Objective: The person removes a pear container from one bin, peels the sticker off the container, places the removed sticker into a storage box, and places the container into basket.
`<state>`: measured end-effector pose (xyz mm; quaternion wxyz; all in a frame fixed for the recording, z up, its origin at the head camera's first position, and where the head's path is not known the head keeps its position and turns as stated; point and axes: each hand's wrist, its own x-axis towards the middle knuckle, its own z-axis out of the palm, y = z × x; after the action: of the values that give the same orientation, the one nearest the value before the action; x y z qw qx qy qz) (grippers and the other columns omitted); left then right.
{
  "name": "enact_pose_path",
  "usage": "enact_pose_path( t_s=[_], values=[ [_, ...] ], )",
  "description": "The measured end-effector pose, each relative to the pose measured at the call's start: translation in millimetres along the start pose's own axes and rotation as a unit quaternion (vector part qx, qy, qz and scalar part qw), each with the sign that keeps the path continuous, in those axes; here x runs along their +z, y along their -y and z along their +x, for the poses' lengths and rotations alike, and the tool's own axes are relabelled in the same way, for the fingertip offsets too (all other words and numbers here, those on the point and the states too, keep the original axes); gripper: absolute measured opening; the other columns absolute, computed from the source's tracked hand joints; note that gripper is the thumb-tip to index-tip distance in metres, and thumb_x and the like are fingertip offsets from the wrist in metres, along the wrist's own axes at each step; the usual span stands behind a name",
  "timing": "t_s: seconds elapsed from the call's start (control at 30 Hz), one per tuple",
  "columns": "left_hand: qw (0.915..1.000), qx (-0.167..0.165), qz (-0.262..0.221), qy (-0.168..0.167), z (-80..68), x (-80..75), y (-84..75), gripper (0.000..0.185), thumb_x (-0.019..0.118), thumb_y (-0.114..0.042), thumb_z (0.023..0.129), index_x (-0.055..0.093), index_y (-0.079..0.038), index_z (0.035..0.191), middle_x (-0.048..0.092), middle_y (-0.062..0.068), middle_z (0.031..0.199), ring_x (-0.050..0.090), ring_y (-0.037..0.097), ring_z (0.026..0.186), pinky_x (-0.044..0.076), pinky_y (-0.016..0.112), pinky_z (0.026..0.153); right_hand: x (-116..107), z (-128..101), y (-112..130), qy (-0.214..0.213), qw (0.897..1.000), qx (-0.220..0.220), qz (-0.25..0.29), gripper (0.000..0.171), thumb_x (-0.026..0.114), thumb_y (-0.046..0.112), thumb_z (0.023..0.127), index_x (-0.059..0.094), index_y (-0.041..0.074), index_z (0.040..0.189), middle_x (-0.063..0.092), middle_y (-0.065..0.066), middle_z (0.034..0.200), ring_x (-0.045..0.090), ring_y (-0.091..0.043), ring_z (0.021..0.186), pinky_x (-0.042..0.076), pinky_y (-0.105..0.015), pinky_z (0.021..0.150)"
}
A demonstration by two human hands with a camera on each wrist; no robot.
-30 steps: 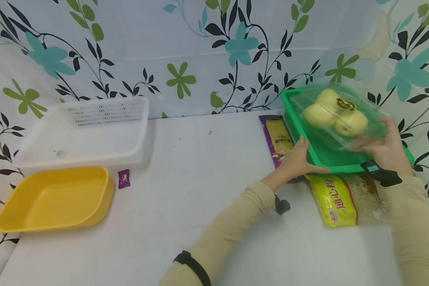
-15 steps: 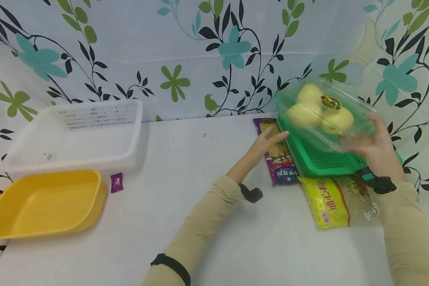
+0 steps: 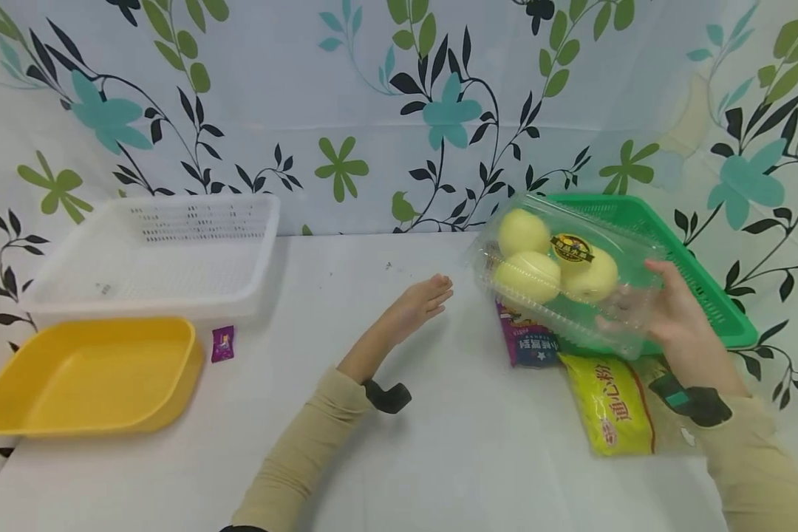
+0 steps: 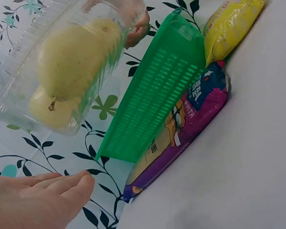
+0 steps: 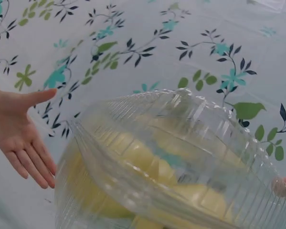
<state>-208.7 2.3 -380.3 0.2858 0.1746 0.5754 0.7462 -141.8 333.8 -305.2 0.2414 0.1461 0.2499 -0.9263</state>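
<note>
The right hand point(image 3: 685, 325) grips one clear box point(image 3: 565, 273) holding what look like three yellow apples point(image 3: 530, 276), lifted above the green tray point(image 3: 705, 281) and two packets: purple point(image 3: 528, 343), yellow point(image 3: 612, 406). The left hand point(image 3: 420, 303) hovers with straight fingers, holding nothing. One white basket point(image 3: 153, 251), one yellow tub point(image 3: 86, 377).

**White table against a floral backdrop**

On the white table point(image 3: 439, 443) lie a white perforated basket point(image 3: 153, 251), a yellow tub point(image 3: 86, 377) just before it, a small purple sachet point(image 3: 224, 344), and at right a purple packet point(image 3: 528, 343), a yellow pasta bag point(image 3: 612, 403) and a green tray point(image 3: 705, 284) propped on them.
</note>
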Motion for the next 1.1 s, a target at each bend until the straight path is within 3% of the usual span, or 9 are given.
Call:
enact_pose_path(
  t_s=[0.1, 0.2, 0.3, 0.4, 0.6, 0.77, 0.83, 1.0, 1.1],
  values=[
    [0.9999, 0.002, -0.001, 0.013, -6.3, -1.2, -0.8, 0.058, 0.030, -0.035, 0.084, 0.014, 0.005, 0.123, 0.024, 0.013, 0.124, 0.027, 0.019, 0.109, 0.020, 0.031, 0.088, 0, 7, -8, 0.038, 0.999, 0.029, -0.007, 0.078, 0.041, 0.037, 0.077, -0.025, 0.030, 0.116, 0.003, -0.008, 0.122, 0.011, -0.025, 0.109, 0.004, -0.046, 0.086],
    [0.9996, 0.002, -0.003, 0.028, -14.0, -3.9, -4.5, 0.065, 0.029, -0.041, 0.083, 0.008, 0.005, 0.123, 0.030, 0.014, 0.120, 0.033, 0.018, 0.105, 0.026, 0.028, 0.085, 3, 13, -15, 0.052, 0.997, 0.047, -0.013, 0.078, 0.041, 0.036, 0.077, -0.024, 0.027, 0.118, 0.012, -0.009, 0.115, 0.018, -0.026, 0.105, 0.007, -0.045, 0.086],
    [0.9993, -0.007, -0.023, 0.029, -22.2, -8.9, -6.8, 0.070, 0.029, -0.046, 0.080, 0.008, 0.004, 0.123, 0.033, 0.016, 0.117, 0.039, 0.021, 0.100, 0.030, 0.029, 0.082, 10, 19, -25, 0.053, 0.997, 0.059, -0.016, 0.079, 0.042, 0.036, 0.077, -0.026, 0.026, 0.118, 0.000, -0.007, 0.121, 0.014, -0.027, 0.107, 0.009, -0.045, 0.086],
    [0.9993, -0.009, -0.020, 0.031, -30.7, -15.7, -8.2, 0.067, 0.029, -0.049, 0.079, 0.019, 0.001, 0.122, 0.036, 0.014, 0.115, 0.043, 0.025, 0.095, 0.032, 0.032, 0.079, 15, 24, -34, 0.058, 0.995, 0.071, -0.030, 0.081, 0.042, 0.036, 0.076, -0.028, 0.025, 0.117, -0.020, -0.001, 0.124, 0.000, -0.026, 0.112, 0.008, -0.045, 0.086],
    [0.9961, 0.000, 0.079, 0.039, -47.9, -23.9, -12.5, 0.055, 0.027, -0.044, 0.082, 0.035, -0.003, 0.117, 0.045, 0.007, 0.110, 0.049, 0.023, 0.088, 0.035, 0.032, 0.076, 20, 37, -47, 0.058, 0.992, 0.084, -0.076, 0.081, 0.041, 0.037, 0.077, -0.027, 0.021, 0.118, -0.020, -0.001, 0.125, -0.009, -0.022, 0.113, 0.008, -0.045, 0.087],
    [0.9940, -0.013, 0.106, -0.024, -60.1, -24.9, -14.1, 0.058, 0.039, -0.046, 0.077, 0.040, 0.001, 0.111, 0.049, 0.010, 0.102, 0.050, 0.021, 0.084, 0.038, 0.032, 0.071, 26, 46, -56, 0.040, 0.989, 0.075, -0.125, 0.083, 0.042, 0.037, 0.076, -0.026, 0.016, 0.119, -0.021, -0.005, 0.126, -0.009, -0.023, 0.113, 0.012, -0.045, 0.086],
    [0.9934, -0.021, 0.098, -0.056, -63.9, -24.4, -14.0, 0.061, 0.044, -0.047, 0.073, 0.040, 0.001, 0.110, 0.049, 0.011, 0.101, 0.050, 0.020, 0.083, 0.039, 0.031, 0.071, 29, 50, -60, 0.031, 0.990, 0.079, -0.113, 0.081, 0.043, 0.036, 0.077, -0.022, 0.016, 0.121, -0.017, -0.006, 0.127, -0.006, -0.027, 0.113, 0.012, -0.045, 0.086],
    [0.9902, -0.038, 0.076, -0.111, -76.3, -26.3, -11.6, 0.055, 0.047, -0.040, 0.074, 0.041, 0.003, 0.108, 0.048, 0.013, 0.097, 0.049, 0.020, 0.083, 0.039, 0.033, 0.070, 29, 55, -74, 0.021, 0.989, 0.054, -0.139, 0.064, 0.040, 0.032, 0.079, 0.000, 0.011, 0.124, 0.021, -0.014, 0.116, 0.032, -0.035, 0.098, 0.017, -0.046, 0.084],
    [0.9868, -0.053, 0.078, -0.131, -89.3, -29.8, -7.9, 0.049, 0.045, -0.034, 0.077, 0.041, 0.005, 0.106, 0.048, 0.014, 0.096, 0.049, 0.021, 0.083, 0.040, 0.032, 0.069, 24, 58, -85, 0.020, 0.983, 0.016, -0.183, 0.041, 0.038, 0.030, 0.081, 0.019, 0.009, 0.111, 0.039, -0.011, 0.097, 0.045, -0.029, 0.083, 0.026, -0.047, 0.079]
  ],
)
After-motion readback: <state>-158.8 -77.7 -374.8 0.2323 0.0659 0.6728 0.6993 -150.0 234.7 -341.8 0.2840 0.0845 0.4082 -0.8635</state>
